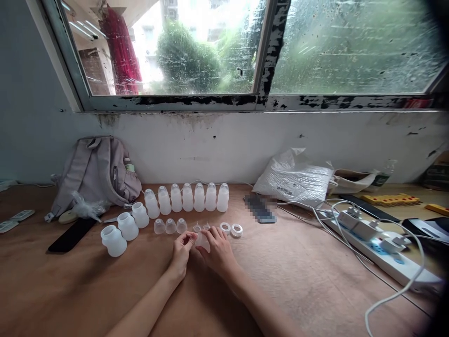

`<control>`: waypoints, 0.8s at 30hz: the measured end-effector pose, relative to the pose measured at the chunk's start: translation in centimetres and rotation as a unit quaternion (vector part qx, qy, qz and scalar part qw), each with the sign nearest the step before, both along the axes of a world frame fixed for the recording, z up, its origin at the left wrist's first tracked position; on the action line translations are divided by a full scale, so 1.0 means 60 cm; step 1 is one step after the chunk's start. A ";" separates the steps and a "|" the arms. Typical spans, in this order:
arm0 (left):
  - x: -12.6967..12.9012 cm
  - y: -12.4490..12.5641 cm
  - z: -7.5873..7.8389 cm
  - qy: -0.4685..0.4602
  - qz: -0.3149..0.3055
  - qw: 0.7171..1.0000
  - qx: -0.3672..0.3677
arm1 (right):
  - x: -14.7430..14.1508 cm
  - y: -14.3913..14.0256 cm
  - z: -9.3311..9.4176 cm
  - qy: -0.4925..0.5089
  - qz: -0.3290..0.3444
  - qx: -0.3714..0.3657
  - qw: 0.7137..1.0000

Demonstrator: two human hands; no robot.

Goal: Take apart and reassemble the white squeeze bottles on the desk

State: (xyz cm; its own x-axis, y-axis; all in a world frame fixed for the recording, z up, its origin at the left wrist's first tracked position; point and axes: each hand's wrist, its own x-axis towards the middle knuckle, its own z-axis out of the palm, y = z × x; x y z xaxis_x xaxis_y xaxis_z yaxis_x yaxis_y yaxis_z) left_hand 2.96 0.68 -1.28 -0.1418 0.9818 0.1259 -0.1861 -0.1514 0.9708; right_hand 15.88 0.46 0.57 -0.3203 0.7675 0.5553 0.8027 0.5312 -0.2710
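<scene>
My left hand (183, 252) is closed in a pinch at the left side of a small translucent whitish piece (202, 242). Curled over the right side of the same piece is my right hand (218, 249); its fingers hide much of the shape. Just beyond my hands stand two clear bottle nipples (197, 227). Left of these are three translucent domed caps (170, 226), and to the right lie two white rings (236, 230). Several capped baby bottles (187, 197) form a row behind. Three open-necked bottles (114, 241) stand in a slanting line at the left.
A grey backpack (96, 173) leans at the back left, near a black flat object (72, 235). At the right lie a silvery plastic bag (294, 178), a blurred-out phone-like object (261, 209) and a power strip (386, 252) with loose white cables. The window wall bounds the wooden table (308, 276).
</scene>
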 end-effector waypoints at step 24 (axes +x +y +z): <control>-0.021 0.007 -0.007 0.094 0.091 0.991 0.014 | 0.021 0.029 -0.040 0.109 -0.057 0.041 0.992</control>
